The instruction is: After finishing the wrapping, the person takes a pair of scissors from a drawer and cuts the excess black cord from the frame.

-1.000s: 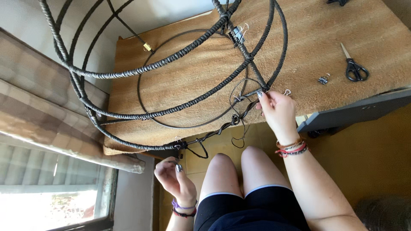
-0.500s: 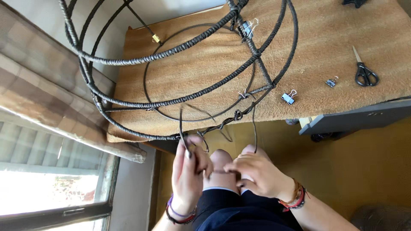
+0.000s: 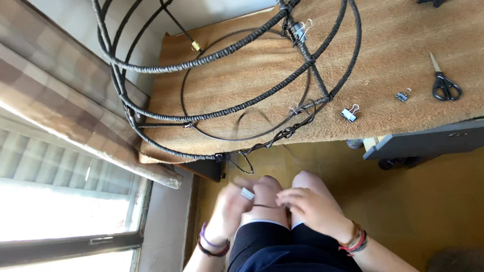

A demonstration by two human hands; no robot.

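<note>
Over the knees, the left hand point(image 3: 229, 204) and right hand point(image 3: 310, 209) close their fingers on a thin dark cord point(image 3: 264, 205) stretched between them; the left is blurred. Best keep it taut and pinched near its ends. Beyond the hands, the wrapped wire frame point(image 3: 227, 108) lies on the table point(image 3: 403, 30), with binder clips point(image 3: 349, 114) and scissors point(image 3: 443, 83) farther right.

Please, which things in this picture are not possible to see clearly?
- Left hand, head view: blurred by motion, so its grip is unclear.
- Thin cord between the hands: too thin to identify.
- Wire frame: top cut by the upper edge.
- Right hand: fingertips hidden against the knee.
</note>
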